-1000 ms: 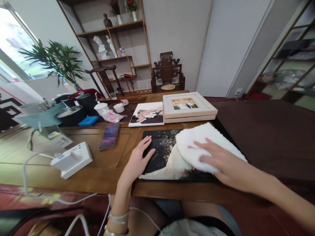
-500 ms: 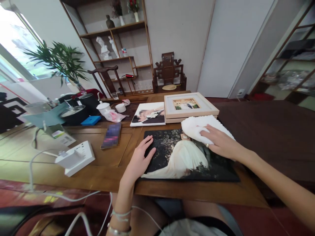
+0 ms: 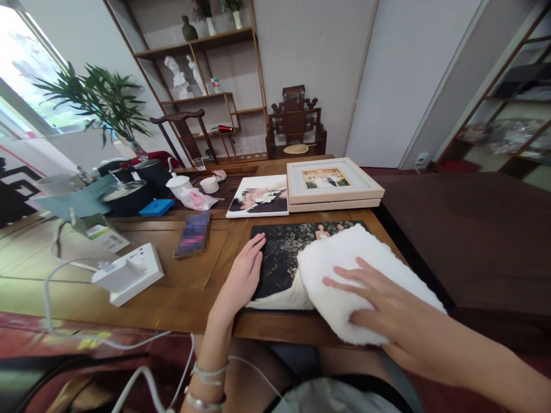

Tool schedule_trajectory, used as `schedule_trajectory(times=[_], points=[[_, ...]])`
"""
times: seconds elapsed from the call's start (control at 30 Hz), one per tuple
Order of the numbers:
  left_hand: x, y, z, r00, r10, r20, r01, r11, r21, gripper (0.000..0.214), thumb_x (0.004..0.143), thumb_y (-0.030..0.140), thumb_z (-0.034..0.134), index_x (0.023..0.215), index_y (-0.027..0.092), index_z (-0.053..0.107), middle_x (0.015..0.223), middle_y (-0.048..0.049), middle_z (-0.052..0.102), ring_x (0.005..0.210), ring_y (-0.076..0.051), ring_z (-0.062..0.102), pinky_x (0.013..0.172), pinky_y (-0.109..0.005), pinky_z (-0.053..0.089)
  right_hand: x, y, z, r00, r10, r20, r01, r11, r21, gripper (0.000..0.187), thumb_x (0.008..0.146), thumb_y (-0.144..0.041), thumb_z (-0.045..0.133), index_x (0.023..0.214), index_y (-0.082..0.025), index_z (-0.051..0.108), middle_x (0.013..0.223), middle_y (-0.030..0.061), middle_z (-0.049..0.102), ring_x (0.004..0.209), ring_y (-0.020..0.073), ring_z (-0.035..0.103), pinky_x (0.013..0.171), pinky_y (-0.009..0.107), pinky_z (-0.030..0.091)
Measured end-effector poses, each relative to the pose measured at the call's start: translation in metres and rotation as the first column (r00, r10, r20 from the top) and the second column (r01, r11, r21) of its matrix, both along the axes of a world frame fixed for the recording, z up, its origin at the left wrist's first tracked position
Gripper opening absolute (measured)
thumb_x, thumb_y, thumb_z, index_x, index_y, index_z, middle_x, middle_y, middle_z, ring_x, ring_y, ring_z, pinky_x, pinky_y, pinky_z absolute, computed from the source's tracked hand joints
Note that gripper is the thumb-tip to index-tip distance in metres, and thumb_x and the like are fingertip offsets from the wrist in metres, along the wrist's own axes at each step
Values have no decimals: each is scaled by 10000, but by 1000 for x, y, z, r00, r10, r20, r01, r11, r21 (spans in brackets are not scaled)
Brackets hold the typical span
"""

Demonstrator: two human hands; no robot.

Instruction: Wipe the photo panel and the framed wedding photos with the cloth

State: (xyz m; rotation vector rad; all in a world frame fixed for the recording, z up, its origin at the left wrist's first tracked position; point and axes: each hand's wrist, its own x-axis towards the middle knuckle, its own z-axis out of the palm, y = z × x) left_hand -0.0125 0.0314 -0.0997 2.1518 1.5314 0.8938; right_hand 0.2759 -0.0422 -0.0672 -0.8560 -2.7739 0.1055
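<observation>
A dark wedding photo panel (image 3: 279, 261) lies flat at the table's front edge, showing a long white dress and leaves. My left hand (image 3: 244, 274) rests along its left edge, fingers stretched out, holding nothing. Over the panel's right half lies a thick white fluffy towel (image 3: 325, 252), which hides much of the picture and overhangs the front edge. My right hand (image 3: 379, 301) presses on this towel, fingers spread over the top and the thumb dug into a fold.
Behind the panel are a pale-framed photo (image 3: 336, 189) and a smaller photo panel (image 3: 260, 198). To the left sit a phone-like blurred item (image 3: 192, 234), a white power strip (image 3: 138, 272) with cables, a blue box (image 3: 157, 207) and a white teapot (image 3: 178, 184).
My right hand has drawn the towel toward me, from the panel's far edge to its near right side. Two figures' heads now show at the top. My left hand stays at the left edge.
</observation>
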Motion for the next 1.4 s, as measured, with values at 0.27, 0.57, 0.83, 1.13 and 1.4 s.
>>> schedule_trajectory(times=[0.27, 0.57, 0.83, 1.13, 1.4], points=[[-2, -1, 0, 1000, 1, -8, -1, 1000, 13, 400, 924, 241, 344, 1262, 122, 521, 1403, -119, 462, 1308, -188, 413, 1131, -400, 271, 26, 58, -2, 986, -155, -65, 154, 988, -15, 489, 618, -53, 415, 1052, -184, 599, 1282, 145, 529, 1219, 310, 450, 991, 497, 387], [-4, 0, -2, 1000, -13, 12, 13, 1000, 24, 389, 912, 233, 367, 1255, 155, 533, 1387, -112, 479, 1301, -203, 422, 1130, -418, 269, 34, 88, -26, 968, -230, -101, 246, 952, 180, 438, 640, -50, 436, 1037, -138, 599, 1246, 206, 524, 1200, 354, 442, 1000, 581, 341], [-4, 0, -2, 999, -42, -16, 42, 999, 23, 392, 923, 243, 355, 1272, 176, 523, 1406, -106, 462, 1315, -201, 407, 1130, -430, 260, -2, 3, -8, 999, 14, -53, -11, 999, 40, 433, 541, 13, 440, 855, -215, 632, 1421, 76, 436, 1328, 314, 311, 1071, 628, 184], [-2, -2, 1, 1000, -27, -7, 27, 1000, -7, 401, 919, 253, 368, 1276, 151, 518, 1417, -112, 453, 1333, -195, 386, 1137, -406, 250, 16, 40, -2, 993, -103, -56, 102, 995, -20, 456, 590, -43, 419, 977, -182, 615, 1320, 137, 505, 1263, 297, 400, 1051, 520, 318], [-2, -2, 1, 1000, -20, -24, 20, 1000, -4, 405, 917, 236, 363, 1279, 129, 510, 1415, -124, 453, 1337, -200, 379, 1135, -413, 254, 31, 91, -17, 945, -306, -113, 318, 942, 104, 417, 644, -63, 421, 1003, -205, 578, 1001, 103, 557, 1043, 299, 520, 841, 442, 474]])
